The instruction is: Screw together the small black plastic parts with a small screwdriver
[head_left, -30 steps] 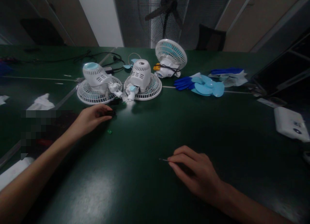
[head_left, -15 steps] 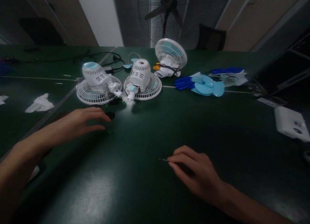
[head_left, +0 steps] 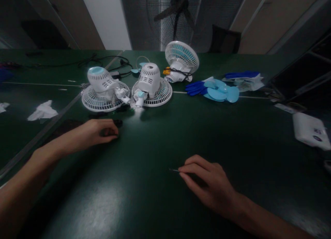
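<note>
My left hand point(head_left: 103, 131) is low over the green table point(head_left: 144, 142), with thumb and fingers pinched together at its surface. Whatever lies between those fingertips is too small to make out. Just behind them is a small dark object point(head_left: 118, 123). My right hand point(head_left: 207, 182) pinches a short, thin metal rod point(head_left: 173, 170) between thumb and fingers, its tip pointing left. Beyond my left hand, a white fan head point(head_left: 103, 89) lies grille down, and a second fan head point(head_left: 150, 83) lies beside it.
A third fan point(head_left: 182, 56) stands tilted farther back. To its right are blue gloves point(head_left: 195, 88) and light-blue fan blades point(head_left: 219, 90). A white box point(head_left: 309, 130) sits at the right, crumpled white tissue point(head_left: 42, 110) at the left. Black cables point(head_left: 103, 58) cross the back.
My left hand has lowered slightly, and its parted fingers have closed at the spot where a small greenish glint showed. My right hand stays in place with the metal rod.
</note>
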`<state>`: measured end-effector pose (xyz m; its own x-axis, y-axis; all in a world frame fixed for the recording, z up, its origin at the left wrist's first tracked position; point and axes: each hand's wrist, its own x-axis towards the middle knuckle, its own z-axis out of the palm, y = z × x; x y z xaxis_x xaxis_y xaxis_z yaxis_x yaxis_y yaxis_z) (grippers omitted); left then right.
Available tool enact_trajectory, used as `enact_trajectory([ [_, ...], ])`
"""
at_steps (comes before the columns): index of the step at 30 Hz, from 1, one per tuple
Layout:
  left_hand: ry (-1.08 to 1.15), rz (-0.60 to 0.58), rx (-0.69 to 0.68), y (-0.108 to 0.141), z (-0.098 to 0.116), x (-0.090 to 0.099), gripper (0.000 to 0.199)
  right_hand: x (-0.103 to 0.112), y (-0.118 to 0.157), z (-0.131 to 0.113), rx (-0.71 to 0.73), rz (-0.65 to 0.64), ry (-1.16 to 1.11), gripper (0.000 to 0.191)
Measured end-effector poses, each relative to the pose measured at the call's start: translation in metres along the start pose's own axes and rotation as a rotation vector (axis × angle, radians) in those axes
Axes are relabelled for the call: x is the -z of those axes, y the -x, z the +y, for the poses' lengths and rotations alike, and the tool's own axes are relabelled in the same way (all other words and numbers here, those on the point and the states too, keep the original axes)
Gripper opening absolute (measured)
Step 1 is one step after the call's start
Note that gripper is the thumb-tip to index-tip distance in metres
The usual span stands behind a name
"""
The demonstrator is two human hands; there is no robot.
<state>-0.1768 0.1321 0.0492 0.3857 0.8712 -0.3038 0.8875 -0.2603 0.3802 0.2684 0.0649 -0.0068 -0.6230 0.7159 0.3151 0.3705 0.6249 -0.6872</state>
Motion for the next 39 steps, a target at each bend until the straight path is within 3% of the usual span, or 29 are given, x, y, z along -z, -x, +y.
enact_trajectory([
  [5, -0.123, 0.305, 0.11, 0.007, 0.01, 0.014, 0.057, 0.001, -0.001, -0.001, 0.011, -0.003, -0.01, 0.016],
  [9, -0.176, 0.394, 0.129, 0.005, 0.016, 0.01, 0.065, 0.001, -0.002, -0.002, 0.016, 0.008, -0.018, 0.015],
  [18, -0.14, 0.392, 0.094, -0.002, 0.008, -0.001, 0.07, 0.001, -0.003, -0.001, 0.021, 0.001, -0.024, 0.015],
  [25, -0.144, 0.369, 0.121, -0.002, 0.007, 0.0, 0.041, 0.001, -0.001, -0.001, 0.005, -0.007, -0.024, 0.016],
  [28, -0.153, 0.354, 0.137, -0.003, 0.005, 0.0, 0.038, 0.001, -0.002, -0.001, 0.001, -0.008, -0.015, 0.015],
  [39, -0.145, 0.329, 0.132, -0.005, -0.006, -0.002, 0.056, 0.001, -0.002, -0.002, 0.0, 0.0, -0.032, 0.015],
])
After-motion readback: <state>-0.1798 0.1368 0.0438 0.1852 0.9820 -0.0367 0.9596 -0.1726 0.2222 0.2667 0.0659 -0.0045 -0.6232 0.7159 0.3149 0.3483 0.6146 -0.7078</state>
